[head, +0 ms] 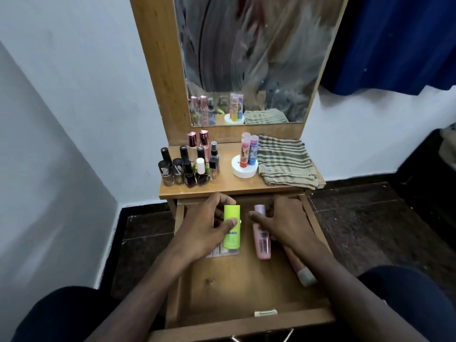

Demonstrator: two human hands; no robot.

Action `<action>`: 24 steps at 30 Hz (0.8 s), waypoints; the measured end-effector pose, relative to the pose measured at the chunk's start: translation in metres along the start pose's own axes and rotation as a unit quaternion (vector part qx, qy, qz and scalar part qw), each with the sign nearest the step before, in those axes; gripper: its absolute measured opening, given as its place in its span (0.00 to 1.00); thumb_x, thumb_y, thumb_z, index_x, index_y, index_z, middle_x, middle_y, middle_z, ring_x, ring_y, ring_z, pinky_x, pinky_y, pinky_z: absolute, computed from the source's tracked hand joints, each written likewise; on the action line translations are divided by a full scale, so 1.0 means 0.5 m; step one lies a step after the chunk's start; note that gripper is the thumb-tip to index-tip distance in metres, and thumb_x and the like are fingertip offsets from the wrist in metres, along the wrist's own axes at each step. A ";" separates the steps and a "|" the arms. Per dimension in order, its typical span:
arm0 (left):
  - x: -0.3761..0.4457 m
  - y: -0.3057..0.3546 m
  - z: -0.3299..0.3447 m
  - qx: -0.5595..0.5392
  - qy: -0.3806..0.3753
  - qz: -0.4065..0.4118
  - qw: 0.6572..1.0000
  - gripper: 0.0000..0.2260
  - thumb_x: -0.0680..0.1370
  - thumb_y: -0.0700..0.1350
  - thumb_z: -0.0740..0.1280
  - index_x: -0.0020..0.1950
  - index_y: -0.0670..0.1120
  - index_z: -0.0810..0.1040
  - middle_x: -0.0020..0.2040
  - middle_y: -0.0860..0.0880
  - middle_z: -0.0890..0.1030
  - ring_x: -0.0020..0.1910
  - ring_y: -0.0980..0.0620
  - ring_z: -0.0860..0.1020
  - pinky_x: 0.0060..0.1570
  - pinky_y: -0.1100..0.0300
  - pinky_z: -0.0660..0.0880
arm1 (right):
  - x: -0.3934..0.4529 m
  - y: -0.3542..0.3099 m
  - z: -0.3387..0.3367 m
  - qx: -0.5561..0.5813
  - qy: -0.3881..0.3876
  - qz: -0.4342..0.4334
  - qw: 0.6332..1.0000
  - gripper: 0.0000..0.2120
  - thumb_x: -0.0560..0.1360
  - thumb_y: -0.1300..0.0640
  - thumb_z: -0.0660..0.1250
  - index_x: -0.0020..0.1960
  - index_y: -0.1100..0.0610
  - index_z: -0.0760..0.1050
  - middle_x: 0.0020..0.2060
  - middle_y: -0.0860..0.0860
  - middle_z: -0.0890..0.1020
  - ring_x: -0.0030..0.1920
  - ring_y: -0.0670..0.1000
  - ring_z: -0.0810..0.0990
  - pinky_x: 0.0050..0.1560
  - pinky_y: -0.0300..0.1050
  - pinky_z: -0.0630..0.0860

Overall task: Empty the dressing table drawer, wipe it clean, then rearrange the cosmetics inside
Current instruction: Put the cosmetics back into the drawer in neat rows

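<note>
Head view, open drawer (249,290) pulled out under the table top, right hand (283,223) hides part of a pink bottle (262,239), its grip hard to make out, left hand (209,225) pinches a green bottle (231,230) over the drawer, small clear things under it blurry.

Both hands are down in the open drawer (249,292). The left hand (209,225) grips a lime-green tube (232,233); just right of it, the right hand (283,220) holds a pink bottle (261,240). Behind the drawer, on the table (232,185), stand nail polish bottles (187,166) and a folded striped cloth (286,164).
</note>
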State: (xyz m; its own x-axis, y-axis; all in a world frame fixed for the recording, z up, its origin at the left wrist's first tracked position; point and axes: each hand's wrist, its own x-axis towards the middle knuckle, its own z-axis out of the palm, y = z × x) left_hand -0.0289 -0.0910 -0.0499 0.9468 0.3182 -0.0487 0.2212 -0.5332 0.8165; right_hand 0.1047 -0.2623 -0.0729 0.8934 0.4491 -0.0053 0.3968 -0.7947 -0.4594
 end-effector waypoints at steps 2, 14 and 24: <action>0.004 -0.004 0.002 0.012 0.003 -0.002 1.000 0.14 0.81 0.49 0.74 0.63 0.59 0.77 0.53 0.59 0.82 0.51 0.64 0.81 0.44 0.70 0.80 | 0.012 -0.008 0.012 0.004 -0.011 -0.003 1.000 0.21 0.72 0.35 0.75 0.41 0.53 0.78 0.36 0.50 0.83 0.37 0.50 0.83 0.35 0.47 0.77; 0.019 0.006 0.007 0.035 0.003 -0.011 0.999 0.14 0.81 0.49 0.74 0.65 0.58 0.76 0.53 0.61 0.81 0.52 0.65 0.79 0.40 0.78 0.72 | -0.002 -0.019 -0.015 0.059 -0.140 -0.014 0.988 0.09 0.80 0.49 0.68 0.51 0.54 0.82 0.42 0.49 0.83 0.44 0.49 0.81 0.38 0.42 0.70; 0.014 0.007 0.001 0.013 -0.002 -0.011 1.000 0.13 0.82 0.48 0.73 0.64 0.57 0.76 0.54 0.58 0.82 0.47 0.65 0.80 0.36 0.77 0.73 | -0.046 -0.039 -0.013 -0.080 -0.064 -0.067 0.992 0.21 0.82 0.41 0.63 0.63 0.58 0.74 0.57 0.58 0.81 0.58 0.61 0.81 0.45 0.47 0.73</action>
State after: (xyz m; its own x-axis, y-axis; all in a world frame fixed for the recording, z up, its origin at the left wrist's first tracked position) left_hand -0.0215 -0.0910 -0.0475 0.9428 0.3261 -0.0692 0.2478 -0.5467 0.7998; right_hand 0.0776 -0.2598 -0.0580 0.8004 0.5951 -0.0720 0.5474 -0.7745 -0.3171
